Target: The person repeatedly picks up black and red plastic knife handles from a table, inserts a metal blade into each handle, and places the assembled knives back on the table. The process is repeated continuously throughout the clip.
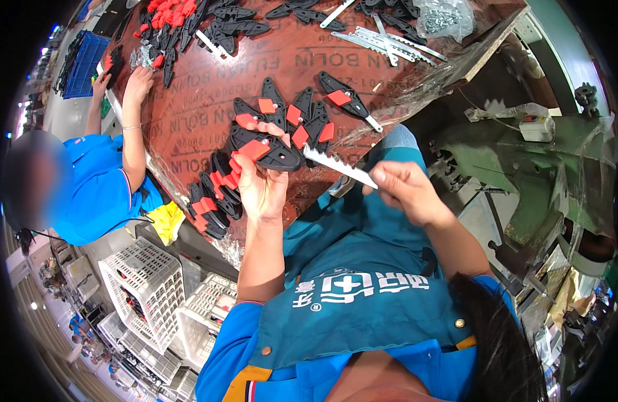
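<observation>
My left hand (263, 191) is closed round a black pointed plastic body (282, 158) fitted with a red piece (255, 150), holding it over the table edge. In my right hand (406, 193), thumb and fingers pinch one end of a notched silver metal strip (337, 165). The strip's far end is beside the black body's tip; whether they touch I cannot tell. Just beyond lie several similar black bodies with red pieces (271, 100). One black body (344, 95), at the right, has a silver strip sticking out of it. More lie in a row (212, 201) left of my left hand.
Loose notched strips (382, 45), a clear bag of small metal parts (445, 19), black bodies (232, 28) and red pieces (170, 12) cover the far table (195, 87). A co-worker (98, 181) reaches in at left. White crates (145, 285) stand lower left, a green machine (536, 174) right.
</observation>
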Tool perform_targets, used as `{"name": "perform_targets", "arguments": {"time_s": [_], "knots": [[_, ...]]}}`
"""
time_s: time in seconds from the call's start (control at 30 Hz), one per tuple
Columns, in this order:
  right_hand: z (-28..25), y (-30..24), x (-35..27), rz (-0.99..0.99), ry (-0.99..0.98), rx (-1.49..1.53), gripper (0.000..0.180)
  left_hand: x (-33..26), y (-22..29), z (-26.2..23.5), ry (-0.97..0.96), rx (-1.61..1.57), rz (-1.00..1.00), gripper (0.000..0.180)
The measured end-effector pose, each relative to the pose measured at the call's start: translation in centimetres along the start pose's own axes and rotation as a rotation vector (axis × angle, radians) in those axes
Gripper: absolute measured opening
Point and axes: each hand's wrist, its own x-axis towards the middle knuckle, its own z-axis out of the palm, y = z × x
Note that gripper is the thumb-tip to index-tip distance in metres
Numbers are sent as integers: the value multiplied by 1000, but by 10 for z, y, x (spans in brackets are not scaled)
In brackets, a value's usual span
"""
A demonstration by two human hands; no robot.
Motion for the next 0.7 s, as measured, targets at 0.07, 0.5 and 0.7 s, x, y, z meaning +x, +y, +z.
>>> {"name": "perform_targets", "arguments": {"time_s": [0.07,0.5,0.7], "knots": [[5,1,-12,-1,-3,30,36,1,-4,0,-30,32,-9,52],[21,7,-13,-18,-28,29,33,-15,-34,1,-132,800,57,60],[30,8,0,-59,5,-24,31,-14,-41,-2,-87,848,12,69]]}}
